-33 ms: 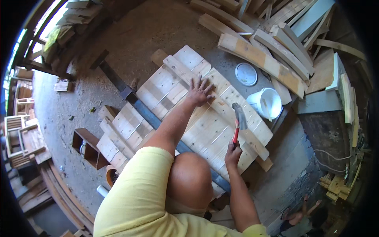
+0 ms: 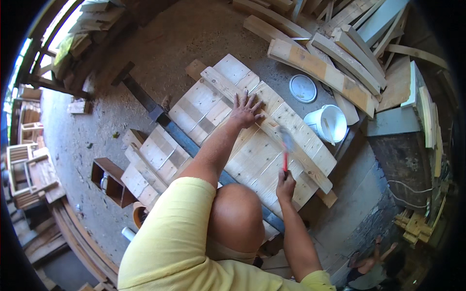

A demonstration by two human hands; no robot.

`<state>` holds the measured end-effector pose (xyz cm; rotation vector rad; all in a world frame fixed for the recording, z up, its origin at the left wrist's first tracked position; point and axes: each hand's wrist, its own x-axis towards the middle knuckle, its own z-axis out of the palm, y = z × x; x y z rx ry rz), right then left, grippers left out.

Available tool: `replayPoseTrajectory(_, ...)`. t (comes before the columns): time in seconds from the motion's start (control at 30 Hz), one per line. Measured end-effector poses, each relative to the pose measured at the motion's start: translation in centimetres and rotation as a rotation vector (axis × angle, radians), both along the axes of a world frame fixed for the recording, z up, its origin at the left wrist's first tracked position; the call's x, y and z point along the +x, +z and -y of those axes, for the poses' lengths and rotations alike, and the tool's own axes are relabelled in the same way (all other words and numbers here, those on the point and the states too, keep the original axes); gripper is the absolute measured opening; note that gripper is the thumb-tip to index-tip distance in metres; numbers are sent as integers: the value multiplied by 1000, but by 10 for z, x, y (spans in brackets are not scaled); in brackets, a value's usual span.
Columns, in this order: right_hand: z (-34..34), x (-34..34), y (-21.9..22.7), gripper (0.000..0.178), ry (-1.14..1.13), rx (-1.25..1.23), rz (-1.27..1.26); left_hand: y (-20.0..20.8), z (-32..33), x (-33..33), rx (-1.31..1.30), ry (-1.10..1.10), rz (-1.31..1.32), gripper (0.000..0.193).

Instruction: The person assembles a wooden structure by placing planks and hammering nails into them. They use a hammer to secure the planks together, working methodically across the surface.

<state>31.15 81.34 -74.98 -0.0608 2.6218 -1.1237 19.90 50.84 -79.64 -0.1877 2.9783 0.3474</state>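
A panel of pale planks (image 2: 252,167) lies at a slant before me, with white glue lines along its joints. Across it runs a long wooden batten (image 2: 303,160). My left hand (image 2: 246,115) rests flat on the batten and panel, its fingers spread. In my right hand (image 2: 286,186) is a red-handled hammer (image 2: 285,159), gripped by the handle, its blurred head over the batten. A long metal bar clamp (image 2: 182,138) crosses the panel, partly hidden by my left arm and knee (image 2: 236,213). A second, shorter batten (image 2: 145,169) lies on the panel's left part.
A white bucket (image 2: 326,125) and a round lid (image 2: 303,88) stand right of the panel. Stacked boards (image 2: 323,70) fill the far right. An open wooden box (image 2: 112,182) sits at the left. Another person (image 2: 371,266) is at the lower right.
The hammer head has shifted slightly left and blurred, and my right hand has moved a little up. My left hand keeps its place on the batten.
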Motion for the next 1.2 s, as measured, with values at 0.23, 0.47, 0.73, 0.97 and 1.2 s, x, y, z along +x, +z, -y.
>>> replayPoseTrajectory(0.23,-36,42,28,53,-17,136,155,-8,4,0,4,-12,55,71)
replayPoseTrajectory(0.47,-130,130,37,41,-251,62,182,-12,15,-8,28,-22,103,74)
replayPoseTrajectory(0.73,-153,217,32,29,-314,133,113,-4,-8,-11,-68,-44,206,69)
replayPoseTrajectory(0.97,-224,184,34,28,-345,16,-224,19,32,16,-130,-170,79,75)
replayPoseTrajectory(1.2,-438,152,-117,26,-530,-22,298,27,100,194,-163,-94,-177,72)
